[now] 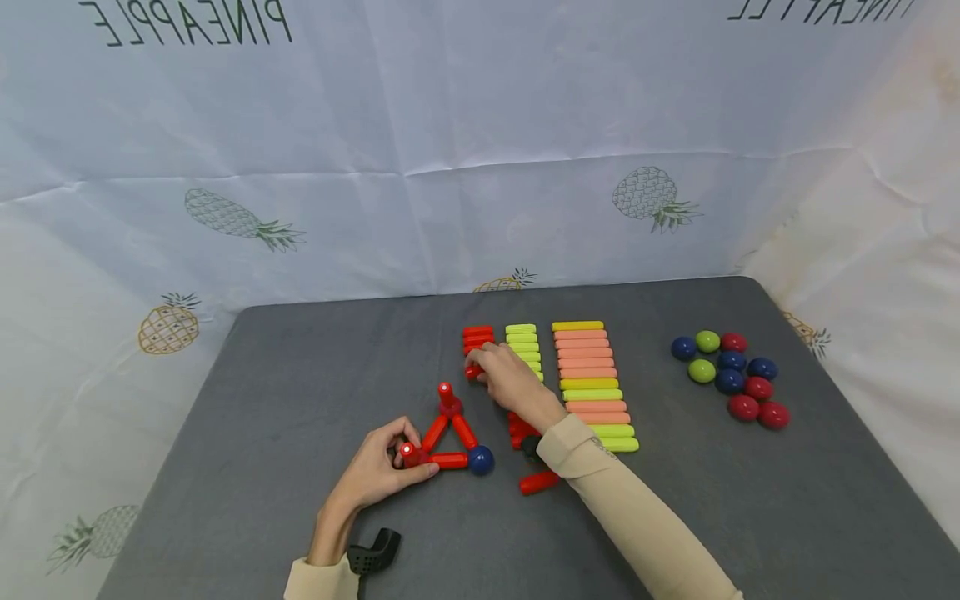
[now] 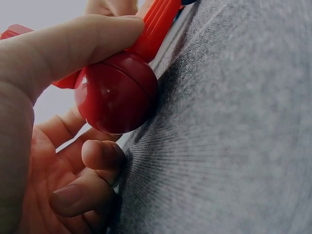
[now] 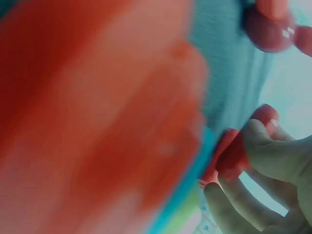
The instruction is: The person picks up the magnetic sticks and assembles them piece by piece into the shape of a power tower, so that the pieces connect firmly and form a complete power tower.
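A flat triangle of red sticks [image 1: 452, 461] lies on the dark table, with a blue ball [image 1: 481, 460] at its right corner and red balls at the other two. From each red corner a short red stick [image 1: 446, 394] stands up. My left hand [image 1: 377, 468] holds the left corner, thumb along a red stick and fingers about the red ball [image 2: 117, 92]. Beyond the triangle, my right hand [image 1: 513, 383] pinches a loose red stick [image 3: 239, 151] between thumb and fingers, beside the column of red sticks [image 1: 477, 332]. The right forearm hides part of the sticks.
Lime sticks [image 1: 521, 337] form a column beside the red ones. A longer column of salmon, yellow and lime sticks [image 1: 587, 362] stands to its right. Several loose balls [image 1: 731, 361] lie at the far right. One red stick [image 1: 538, 482] lies near the right forearm.
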Motion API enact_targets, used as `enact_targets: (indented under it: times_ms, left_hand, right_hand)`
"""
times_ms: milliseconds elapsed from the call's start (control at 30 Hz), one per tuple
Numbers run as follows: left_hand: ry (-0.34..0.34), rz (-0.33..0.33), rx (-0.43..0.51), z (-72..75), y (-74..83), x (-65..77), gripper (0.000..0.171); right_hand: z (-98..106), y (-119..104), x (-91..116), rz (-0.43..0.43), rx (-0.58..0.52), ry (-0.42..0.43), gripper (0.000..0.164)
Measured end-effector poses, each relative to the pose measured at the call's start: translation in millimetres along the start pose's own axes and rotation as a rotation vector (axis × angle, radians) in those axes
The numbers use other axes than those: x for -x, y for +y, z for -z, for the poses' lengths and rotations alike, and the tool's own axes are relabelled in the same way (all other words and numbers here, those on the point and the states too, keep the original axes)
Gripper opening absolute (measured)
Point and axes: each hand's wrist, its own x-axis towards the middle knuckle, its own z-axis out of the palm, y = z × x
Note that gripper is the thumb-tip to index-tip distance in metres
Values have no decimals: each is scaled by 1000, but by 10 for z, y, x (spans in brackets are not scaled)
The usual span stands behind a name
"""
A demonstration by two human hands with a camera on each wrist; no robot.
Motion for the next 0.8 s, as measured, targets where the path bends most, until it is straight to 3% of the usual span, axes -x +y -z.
enact_targets:
  times_ms: [267, 433, 800]
  left_hand:
    - [5, -2, 1, -5, -11, -2, 34]
    - [16, 2, -5, 7, -17, 8, 34]
    - [16, 1, -15, -10, 2, 7, 33]
  right_hand:
    - [357, -113, 155, 33, -259, 81, 20]
    - [479, -220, 386, 72, -382, 72, 23]
    - [286, -285, 852, 136, -534, -14, 24]
